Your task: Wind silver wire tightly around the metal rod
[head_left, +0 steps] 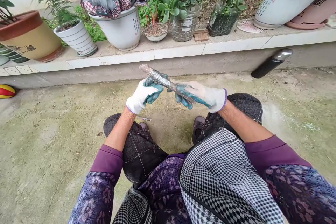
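A brown stick (177,86) slants in front of me, its far end up to the left. Silvery wire (160,78) is wound in a tight band round its upper part. My right hand (198,94), in a white glove with a teal palm, is closed round the lower end, which lies along the palm. My left hand (147,92), gloved alike, has its fingers curled at the wire band, with some fingertips behind the stick and the thumb below it. Whether a loose wire end is between those fingers cannot be seen.
A thin clear piece (144,118) lies on the concrete floor (52,140) by my left shoe. A black flask (271,63) leans against the low ledge (178,51). Potted plants, a white pot (118,29) with clothes on top, and an incense bowl (156,35) stand along it.
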Tool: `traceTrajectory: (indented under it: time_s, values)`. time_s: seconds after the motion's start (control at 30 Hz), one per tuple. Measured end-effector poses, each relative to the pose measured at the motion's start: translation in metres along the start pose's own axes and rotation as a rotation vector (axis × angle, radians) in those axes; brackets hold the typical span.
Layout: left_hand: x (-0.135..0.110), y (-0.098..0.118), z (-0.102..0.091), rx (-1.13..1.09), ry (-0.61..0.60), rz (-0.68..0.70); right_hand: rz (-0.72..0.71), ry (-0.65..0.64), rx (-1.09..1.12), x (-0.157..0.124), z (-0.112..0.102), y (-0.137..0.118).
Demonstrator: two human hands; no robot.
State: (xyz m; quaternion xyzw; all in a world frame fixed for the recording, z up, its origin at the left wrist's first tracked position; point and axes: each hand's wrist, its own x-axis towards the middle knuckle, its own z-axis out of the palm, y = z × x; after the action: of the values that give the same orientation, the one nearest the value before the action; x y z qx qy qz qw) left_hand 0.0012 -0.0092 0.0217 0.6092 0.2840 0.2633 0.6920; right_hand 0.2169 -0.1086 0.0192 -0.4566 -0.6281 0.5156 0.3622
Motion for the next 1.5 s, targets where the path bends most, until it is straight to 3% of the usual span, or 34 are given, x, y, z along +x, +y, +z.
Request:
traceTrajectory:
  time_s: [0.17,0.27,0.6,1.07,1.33,1.5]
  values:
    - [0.005,0.004,0.01,0.028,0.075,-0.002,-0.141,0.471,-0.508,0.006,0.009,0.004]
    - [0.005,0.007,0.016,0.027,0.079,0.003,-0.2,0.571,-0.572,0.005,0.014,0.006]
    - [-0.015,0.016,0.015,-0.006,-0.09,0.261,-0.194,0.497,-0.349,-0.012,0.029,-0.007]
    - [-0.017,0.015,0.011,0.023,-0.096,0.251,-0.18,0.391,-0.088,-0.018,0.04,-0.013]
    - [-0.018,0.017,0.012,0.021,-0.097,0.225,-0.167,0.373,-0.067,-0.018,0.039,-0.01]
    - [-0.02,0.019,0.014,-0.077,-0.114,0.192,-0.094,0.267,-0.015,-0.019,0.035,-0.013]
